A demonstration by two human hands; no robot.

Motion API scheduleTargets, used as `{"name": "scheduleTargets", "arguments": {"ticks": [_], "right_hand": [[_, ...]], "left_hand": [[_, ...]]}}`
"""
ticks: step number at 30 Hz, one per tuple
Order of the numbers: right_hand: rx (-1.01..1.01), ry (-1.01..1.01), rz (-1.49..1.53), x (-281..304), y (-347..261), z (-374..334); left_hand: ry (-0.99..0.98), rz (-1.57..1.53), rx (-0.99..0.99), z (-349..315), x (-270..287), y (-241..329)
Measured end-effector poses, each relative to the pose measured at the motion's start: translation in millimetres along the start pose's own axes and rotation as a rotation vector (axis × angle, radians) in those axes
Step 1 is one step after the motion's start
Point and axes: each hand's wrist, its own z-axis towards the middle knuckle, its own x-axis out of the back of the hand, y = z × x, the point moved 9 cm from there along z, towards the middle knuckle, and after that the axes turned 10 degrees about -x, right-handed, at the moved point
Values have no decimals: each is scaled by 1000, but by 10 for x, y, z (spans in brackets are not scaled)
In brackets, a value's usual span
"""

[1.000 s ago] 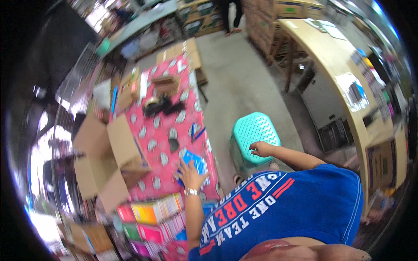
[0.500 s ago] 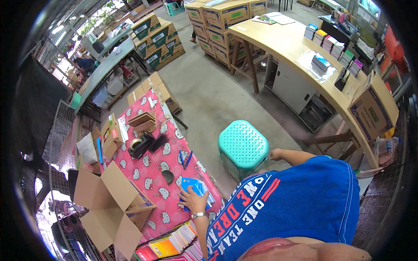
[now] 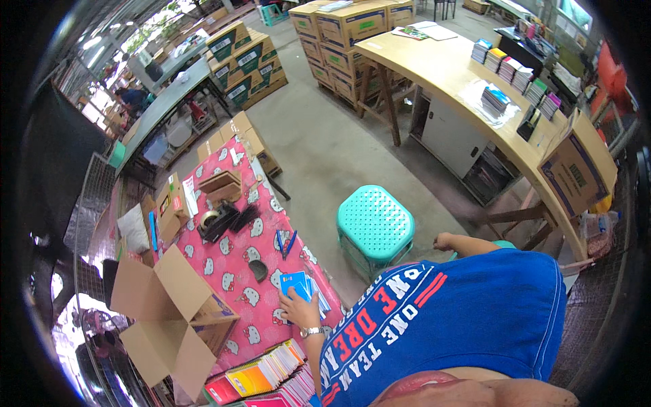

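My left hand (image 3: pixel 300 308) lies with its fingers spread on a small pile of blue-covered notebooks (image 3: pixel 293 279) near the right edge of the pink-covered table (image 3: pixel 237 292). The notebooks are slightly fanned out. My right hand (image 3: pixel 445 241) hangs over the floor to the right of a teal plastic stool (image 3: pixel 376 220), its fingers curled and nothing visible in them. Just beyond the notebooks are a dark curved piece (image 3: pixel 258 270) and blue-handled pliers or cutters (image 3: pixel 286 244). An open cardboard box (image 3: pixel 213 319) stands to the left of my left hand.
Rows of colourful notebooks (image 3: pixel 261 373) fill the table's near end. A black tape dispenser (image 3: pixel 220 224) and cardboard pieces (image 3: pixel 220 186) lie farther along. Across the aisle, a wooden table (image 3: pixel 420 54) carries notebook stacks (image 3: pixel 512 71). Stacked cartons (image 3: pixel 247 64) stand behind.
My right hand has shifted a little right, away from the stool. My left hand stays on the notebooks, which look slightly more fanned. The whole view has shifted slightly.
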Motion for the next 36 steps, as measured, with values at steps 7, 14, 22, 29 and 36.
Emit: {"name": "scheduleTargets", "arguments": {"ticks": [7, 14, 22, 29, 36], "right_hand": [[318, 243, -213, 782, -791, -179], [961, 322, -135, 1556, -3159, -1098], [1406, 287, -165, 1937, -6093, -2025], [1254, 477, -450, 1723, -7113, -913], [1188, 600, -583, 1614, -7229, -454]], "left_hand": [[104, 12, 0, -92, 280, 212], [69, -23, -64, -192, 190, 292], [-30, -169, -39, -96, 513, 218], [-101, -220, 197, -128, 401, 66], [45, -94, 449, -231, 361, 320]]}}
